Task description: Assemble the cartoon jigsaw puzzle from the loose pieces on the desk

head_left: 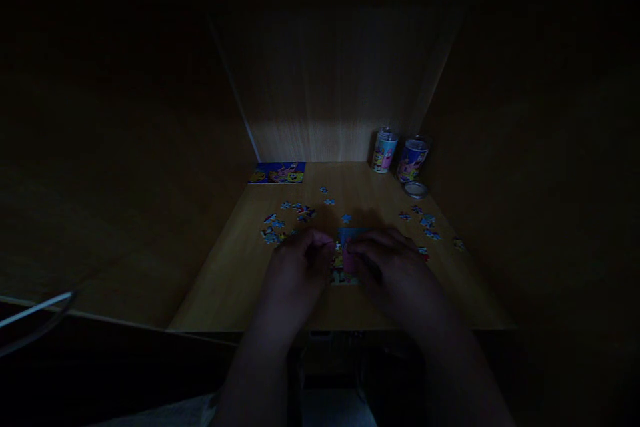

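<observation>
The scene is very dim. Between my hands on the wooden table lies a small colourful picture [353, 233] with blue, pink and yellow areas; whether it is a card or joined puzzle pieces is unclear. My left hand [303, 263] is at its left edge, thumb and index finger pinched together; what they hold, if anything, is too dark to make out. My right hand [393, 263] covers the picture's right side, with curled fingertips on or just over its pink part. A loose jigsaw piece [347, 218] lies just beyond the picture.
Loose jigsaw pieces [273, 237] lie to the left, and more pieces [427, 220] to the right. A blue picture card [277, 173] rests at the back left. Two printed cans [384, 152] [413, 161] and a round lid [415, 189] stand back right. Wooden panels [330, 93] enclose the table.
</observation>
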A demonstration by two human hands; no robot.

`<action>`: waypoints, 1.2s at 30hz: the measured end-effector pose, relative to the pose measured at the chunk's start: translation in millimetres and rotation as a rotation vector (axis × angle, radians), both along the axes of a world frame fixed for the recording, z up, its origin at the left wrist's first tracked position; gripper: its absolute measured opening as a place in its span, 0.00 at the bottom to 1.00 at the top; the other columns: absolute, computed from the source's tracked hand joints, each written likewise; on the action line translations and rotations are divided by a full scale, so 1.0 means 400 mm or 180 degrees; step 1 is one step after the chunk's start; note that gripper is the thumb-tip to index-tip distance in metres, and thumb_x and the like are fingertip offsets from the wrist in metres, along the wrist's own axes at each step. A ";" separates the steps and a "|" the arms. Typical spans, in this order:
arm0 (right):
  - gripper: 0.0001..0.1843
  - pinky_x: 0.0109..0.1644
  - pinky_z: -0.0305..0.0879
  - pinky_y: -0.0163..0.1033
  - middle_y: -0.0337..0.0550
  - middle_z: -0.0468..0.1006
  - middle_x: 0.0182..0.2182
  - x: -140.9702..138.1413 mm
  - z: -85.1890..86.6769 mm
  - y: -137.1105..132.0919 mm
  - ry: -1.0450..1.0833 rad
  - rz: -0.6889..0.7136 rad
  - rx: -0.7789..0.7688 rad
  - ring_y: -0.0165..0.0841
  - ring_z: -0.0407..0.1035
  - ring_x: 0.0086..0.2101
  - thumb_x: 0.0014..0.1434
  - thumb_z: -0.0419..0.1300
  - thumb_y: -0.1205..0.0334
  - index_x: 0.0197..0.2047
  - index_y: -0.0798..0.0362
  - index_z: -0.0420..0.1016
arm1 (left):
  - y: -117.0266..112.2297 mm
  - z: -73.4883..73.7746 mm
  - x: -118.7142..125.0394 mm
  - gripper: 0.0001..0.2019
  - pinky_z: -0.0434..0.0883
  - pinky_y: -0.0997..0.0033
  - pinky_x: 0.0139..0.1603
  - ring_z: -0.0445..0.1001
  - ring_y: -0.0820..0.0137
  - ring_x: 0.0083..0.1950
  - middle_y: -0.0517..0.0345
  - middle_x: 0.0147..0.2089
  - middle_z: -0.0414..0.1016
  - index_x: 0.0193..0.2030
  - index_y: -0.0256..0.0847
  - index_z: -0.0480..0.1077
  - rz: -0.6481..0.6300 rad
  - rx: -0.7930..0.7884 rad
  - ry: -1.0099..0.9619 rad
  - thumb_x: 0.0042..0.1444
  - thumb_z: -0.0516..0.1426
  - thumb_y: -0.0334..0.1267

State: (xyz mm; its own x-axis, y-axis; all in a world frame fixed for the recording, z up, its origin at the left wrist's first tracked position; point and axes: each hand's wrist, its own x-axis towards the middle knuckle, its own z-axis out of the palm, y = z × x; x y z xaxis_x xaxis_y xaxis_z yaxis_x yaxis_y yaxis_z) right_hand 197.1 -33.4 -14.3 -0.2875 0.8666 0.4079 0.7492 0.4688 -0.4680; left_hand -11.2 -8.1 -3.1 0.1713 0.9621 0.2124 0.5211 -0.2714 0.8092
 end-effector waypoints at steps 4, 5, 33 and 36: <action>0.11 0.58 0.67 0.53 0.38 0.83 0.50 0.000 0.001 -0.002 0.0045 0.0004 -0.0036 0.45 0.73 0.50 0.71 0.73 0.71 0.51 0.46 0.83 | 0.003 0.003 0.000 0.08 0.73 0.65 0.48 0.83 0.65 0.43 0.62 0.40 0.86 0.41 0.47 0.80 -0.0051 -0.0008 0.0081 0.68 0.59 0.35; 0.10 0.58 0.67 0.53 0.38 0.83 0.50 0.000 0.001 -0.002 0.0054 -0.0005 -0.0038 0.44 0.73 0.50 0.71 0.73 0.71 0.51 0.46 0.83 | 0.004 0.004 0.000 0.08 0.73 0.64 0.48 0.83 0.65 0.44 0.62 0.40 0.86 0.40 0.47 0.80 -0.0072 0.0013 0.0110 0.68 0.59 0.35; 0.16 0.59 0.67 0.52 0.37 0.83 0.50 -0.001 0.002 -0.003 0.0023 -0.0010 -0.0060 0.44 0.72 0.50 0.68 0.72 0.76 0.52 0.46 0.82 | -0.001 0.000 0.016 0.10 0.72 0.56 0.54 0.83 0.58 0.51 0.60 0.45 0.87 0.42 0.50 0.83 0.0166 0.0262 0.1045 0.66 0.64 0.29; 0.15 0.59 0.67 0.52 0.36 0.83 0.50 -0.002 0.002 -0.004 0.0021 -0.0018 -0.0074 0.44 0.72 0.50 0.69 0.71 0.76 0.51 0.46 0.82 | -0.001 0.000 0.011 0.09 0.74 0.59 0.50 0.83 0.60 0.48 0.59 0.44 0.86 0.42 0.50 0.83 0.0189 0.0398 0.0896 0.67 0.63 0.30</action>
